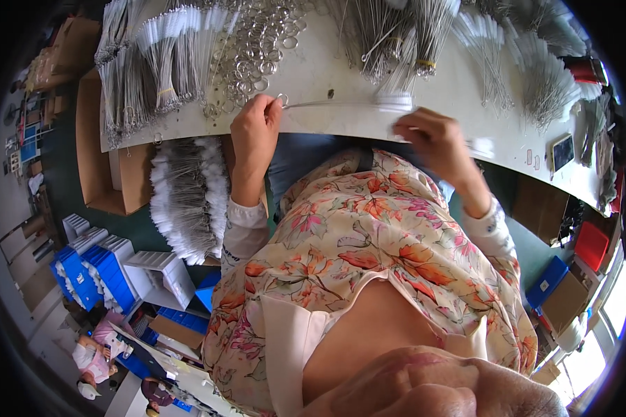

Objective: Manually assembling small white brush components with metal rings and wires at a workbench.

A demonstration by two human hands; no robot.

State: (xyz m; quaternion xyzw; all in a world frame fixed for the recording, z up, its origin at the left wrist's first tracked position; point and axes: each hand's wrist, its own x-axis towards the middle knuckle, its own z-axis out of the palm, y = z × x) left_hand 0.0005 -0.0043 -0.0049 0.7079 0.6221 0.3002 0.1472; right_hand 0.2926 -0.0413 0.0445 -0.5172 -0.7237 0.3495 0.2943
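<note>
A person sits at a white table [327, 66] and works with thin wire brushes. The left hand [255, 132] is closed in a pinch. It holds the metal end of one long wire brush [341, 104], right where a small ring [283, 100] sits at the tip. The right hand [431, 139] is also curled shut, and it grips the fluffy white end of the same brush. So the brush lies flat between the two hands, just above the near edge of the table.

I think the person is putting the ring on the brush's wire end, or has just got it on. The next move looks like a fiddly one. The left fingers must keep the tiny ring steady while the right hand keeps the brush from wobbling.

A pile of loose rings [254, 52] lies on the table just behind the left hand. Bundles of brushes [156, 62] lie to the left, and more bundles [410, 38] sit behind the right hand. A box of brushes [188, 194] stands below the table by the left arm. Blue bins [94, 274] sit on the floor.

Some things are hard to see. The ring is so small that I cannot tell if it is on the wire or only touching it. The right fingertips are blurry. The flowery blouse [368, 236] hides the person's lap, and the far table edges bend away and get cut off.
</note>
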